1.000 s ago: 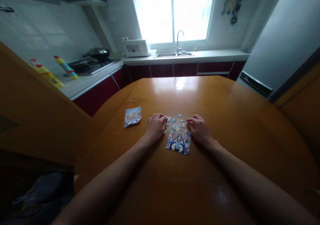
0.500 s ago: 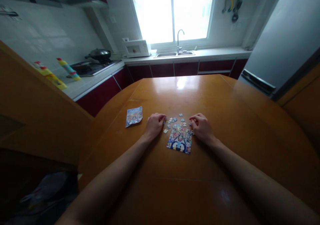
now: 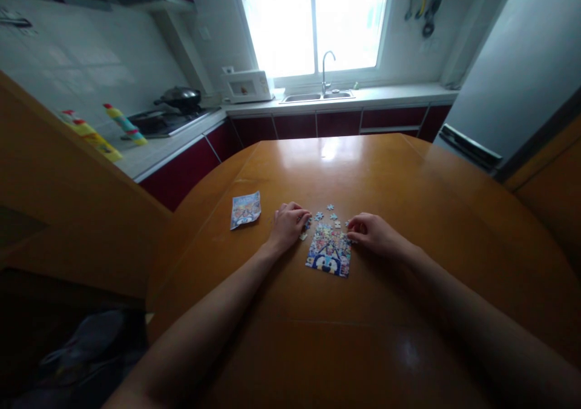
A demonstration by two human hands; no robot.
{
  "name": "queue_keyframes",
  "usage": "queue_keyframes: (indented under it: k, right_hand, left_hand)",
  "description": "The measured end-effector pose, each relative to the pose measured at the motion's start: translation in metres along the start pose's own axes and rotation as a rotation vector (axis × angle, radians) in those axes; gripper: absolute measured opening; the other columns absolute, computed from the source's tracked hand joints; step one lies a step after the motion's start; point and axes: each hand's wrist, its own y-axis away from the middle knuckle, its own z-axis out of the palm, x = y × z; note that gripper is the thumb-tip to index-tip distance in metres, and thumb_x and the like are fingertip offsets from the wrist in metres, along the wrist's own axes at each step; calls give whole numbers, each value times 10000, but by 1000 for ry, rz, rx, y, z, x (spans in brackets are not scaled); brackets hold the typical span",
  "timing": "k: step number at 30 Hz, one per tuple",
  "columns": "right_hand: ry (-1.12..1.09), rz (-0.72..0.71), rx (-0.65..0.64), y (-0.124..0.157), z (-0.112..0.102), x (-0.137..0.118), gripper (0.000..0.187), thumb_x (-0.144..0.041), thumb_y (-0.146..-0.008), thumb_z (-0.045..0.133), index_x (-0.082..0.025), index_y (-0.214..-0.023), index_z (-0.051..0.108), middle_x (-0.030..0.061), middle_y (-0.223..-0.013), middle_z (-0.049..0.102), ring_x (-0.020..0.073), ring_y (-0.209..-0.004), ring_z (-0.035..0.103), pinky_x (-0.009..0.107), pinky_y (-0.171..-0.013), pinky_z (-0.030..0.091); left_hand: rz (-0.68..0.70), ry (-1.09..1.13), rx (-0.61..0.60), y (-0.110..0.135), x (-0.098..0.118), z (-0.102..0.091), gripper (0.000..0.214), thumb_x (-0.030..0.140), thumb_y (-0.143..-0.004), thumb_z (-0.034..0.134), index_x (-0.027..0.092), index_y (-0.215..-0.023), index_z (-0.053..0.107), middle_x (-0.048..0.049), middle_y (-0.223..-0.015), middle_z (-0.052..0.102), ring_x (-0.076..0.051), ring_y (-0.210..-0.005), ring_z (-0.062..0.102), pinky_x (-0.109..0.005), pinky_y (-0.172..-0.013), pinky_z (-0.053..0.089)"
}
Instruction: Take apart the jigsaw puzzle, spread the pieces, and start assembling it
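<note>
A partly assembled jigsaw puzzle (image 3: 327, 258) with a blue cartoon dog's face lies on the wooden table (image 3: 290, 354). Several loose puzzle pieces (image 3: 319, 216) are scattered past its far edge. My left hand (image 3: 289, 224) rests at the left of these pieces, thumb and fingers closed together; its fingers cover some pieces, and what they hold is hidden. At the puzzle's upper right edge, my right hand (image 3: 370, 232) has thumb and forefinger pinched on what appears to be a small puzzle piece. Another piece peeks out beside that hand.
A printed packet (image 3: 246, 210) with similar artwork lies left of my left hand. Beyond the table are a counter with a sink (image 3: 338, 94), a microwave (image 3: 247, 86) and a stove with a black pan (image 3: 181, 98). A fridge (image 3: 512, 76) stands at the right.
My left hand has shifted right, over some loose pieces that showed before. My right hand has turned and come nearer, with its fingertips now at the puzzle's upper right edge.
</note>
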Motion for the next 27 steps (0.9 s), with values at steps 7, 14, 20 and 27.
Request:
queue_keyframes:
  k: [7,14,20,27]
  right_hand:
    - [92,-106,-115,4,-12,4,99,-273,-833,679,-198,-783,718,37,-765,678,169,-678,594,283,-638,444]
    - [223,-76,24,-1,-15,19,138,-219,-874,614,-206,-836,746,50,-838,679,165,-701,595,283,-666,438]
    - [175,-137,226,-8,6,12,135,-239,-892,631,-205,-912,760,80,-939,666,213,-878,603,327,-789,476]
    - [266,-182,174,-18,28,1,80,-277,-867,703,-257,-862,780,67,-936,686,245,-950,552,391,-870,415]
  left_hand:
    - [-83,18,59,-3,-7,5,290,395,-969,550,244,-928,794,-69,-1018,661,-247,-994,559,-393,-899,448]
    - [-103,-23,61,0,-1,-14,383,305,-957,553,235,-1325,632,-95,-1188,625,-272,-1102,547,-422,-970,436]
    - [62,105,-187,8,-1,-54,172,337,-878,654,215,-937,760,-58,-920,692,-193,-811,627,-311,-743,484]
    - [57,119,-377,15,1,-44,163,357,-733,761,240,-846,765,-38,-850,708,-174,-717,626,-271,-633,459]
